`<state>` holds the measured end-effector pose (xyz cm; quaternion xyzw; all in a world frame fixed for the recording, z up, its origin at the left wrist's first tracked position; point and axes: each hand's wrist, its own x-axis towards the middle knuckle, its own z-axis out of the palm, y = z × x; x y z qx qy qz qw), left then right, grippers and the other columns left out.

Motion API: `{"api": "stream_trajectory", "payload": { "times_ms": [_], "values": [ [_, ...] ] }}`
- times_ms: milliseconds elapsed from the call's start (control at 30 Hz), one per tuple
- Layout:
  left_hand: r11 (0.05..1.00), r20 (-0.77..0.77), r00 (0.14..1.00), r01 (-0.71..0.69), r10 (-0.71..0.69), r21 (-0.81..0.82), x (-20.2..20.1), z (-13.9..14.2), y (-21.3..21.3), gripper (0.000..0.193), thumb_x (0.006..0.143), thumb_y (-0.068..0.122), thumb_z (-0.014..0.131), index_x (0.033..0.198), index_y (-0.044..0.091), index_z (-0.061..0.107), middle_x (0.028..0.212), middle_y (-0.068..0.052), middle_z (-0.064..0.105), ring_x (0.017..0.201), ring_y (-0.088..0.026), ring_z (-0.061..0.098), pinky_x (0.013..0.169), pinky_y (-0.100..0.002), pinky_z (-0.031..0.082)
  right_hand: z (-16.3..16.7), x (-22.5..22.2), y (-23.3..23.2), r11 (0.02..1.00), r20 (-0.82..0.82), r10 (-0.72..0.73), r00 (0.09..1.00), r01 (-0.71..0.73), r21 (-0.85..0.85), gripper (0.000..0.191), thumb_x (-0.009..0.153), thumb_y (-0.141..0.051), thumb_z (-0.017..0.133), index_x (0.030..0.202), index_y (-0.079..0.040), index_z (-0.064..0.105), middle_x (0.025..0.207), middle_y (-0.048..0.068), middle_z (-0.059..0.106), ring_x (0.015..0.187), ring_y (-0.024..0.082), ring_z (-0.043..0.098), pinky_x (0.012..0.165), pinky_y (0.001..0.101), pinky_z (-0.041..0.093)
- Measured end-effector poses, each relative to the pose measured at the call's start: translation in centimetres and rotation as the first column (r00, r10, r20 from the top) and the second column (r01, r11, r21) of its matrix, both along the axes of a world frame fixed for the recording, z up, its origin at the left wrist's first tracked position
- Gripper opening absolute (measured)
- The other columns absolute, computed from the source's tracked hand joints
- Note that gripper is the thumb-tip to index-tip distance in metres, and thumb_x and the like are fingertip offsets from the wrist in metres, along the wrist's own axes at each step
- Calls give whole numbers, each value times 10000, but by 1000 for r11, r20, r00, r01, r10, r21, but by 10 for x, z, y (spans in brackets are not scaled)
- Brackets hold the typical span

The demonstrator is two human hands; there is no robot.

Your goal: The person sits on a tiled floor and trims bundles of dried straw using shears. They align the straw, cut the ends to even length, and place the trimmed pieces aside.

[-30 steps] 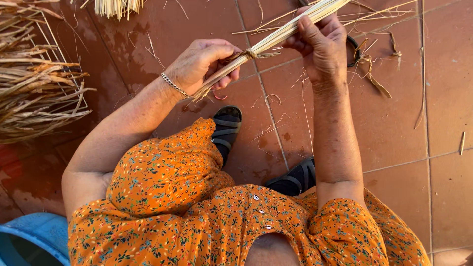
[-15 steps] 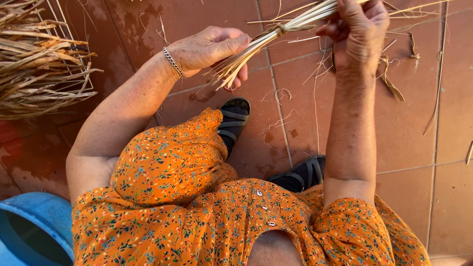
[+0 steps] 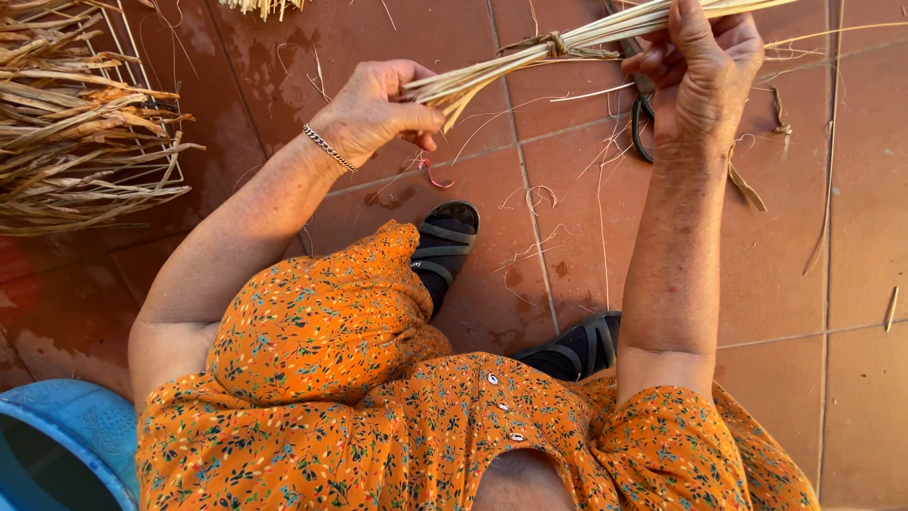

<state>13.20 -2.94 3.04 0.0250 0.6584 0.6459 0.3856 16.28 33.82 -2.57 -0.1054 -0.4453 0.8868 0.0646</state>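
Seated person working a bundle point(image 3: 530, 61) of pale dry straw above a red tiled floor point(image 3: 832, 237). The bundle is now lying flatter than in the earlier frames, where it was slanting steeply up to the right, and it is sitting closer to the top edge of the view; judged from this, the work is shifting from raising the bundle to handling its cut ends. The bundle is crossing the upper middle of the view, above the tile joint, with a twisted tie point(image 3: 553, 43) wrapped round it between the two hands.

The left hand point(image 3: 374, 114) is pinching the splayed cut ends between thumb and fingers, pressed together; half a second earlier it was closed higher up and nearer the tie. The right hand point(image 3: 705, 71) is closing round the long end, fingers curled over the stalks; it is sitting lower in the view than half a second ago, when it was almost cut off at the top edge.

A heap point(image 3: 76, 123) of darker dried leaves is lying at the floor's left edge; a blue tub point(image 3: 66, 445) is showing at the lower left corner; dark scissors point(image 3: 643, 118) are lying on the tiles behind the right hand; loose fibres point(image 3: 539, 199) are scattered near the sandals point(image 3: 445, 246).
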Motion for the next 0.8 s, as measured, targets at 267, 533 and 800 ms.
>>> {"api": "stream_trajectory", "payload": {
  "times_ms": [267,533,800],
  "values": [
    [949,280,933,-276,226,153,13,-22,-3,109,969,108,721,910,26,680,775,-72,693,620,-128,654,682,-415,653,-4,-1,3,1000,-37,-12,999,11,-17,159,1126,-53,771,1123,41,643,900,163,707,663,208,661,651,391,639],
    [805,-601,767,-203,-223,-558,-12,-64,-52,195,1054,217,655,948,61,700,771,-127,711,670,-253,712,619,-446,594,6,2,14,999,-92,-29,995,33,43,151,1151,-53,746,1082,16,631,863,166,699,658,202,667,618,377,621],
    [711,-722,372,-196,-584,-676,-43,-3,-42,377,1187,396,601,1258,34,679,1247,-208,704,1156,-395,637,928,-490,501,19,28,-91,902,28,55,998,-62,427,108,1010,-86,769,1005,-26,679,850,80,747,647,116,676,558,266,581]
  ]
}}
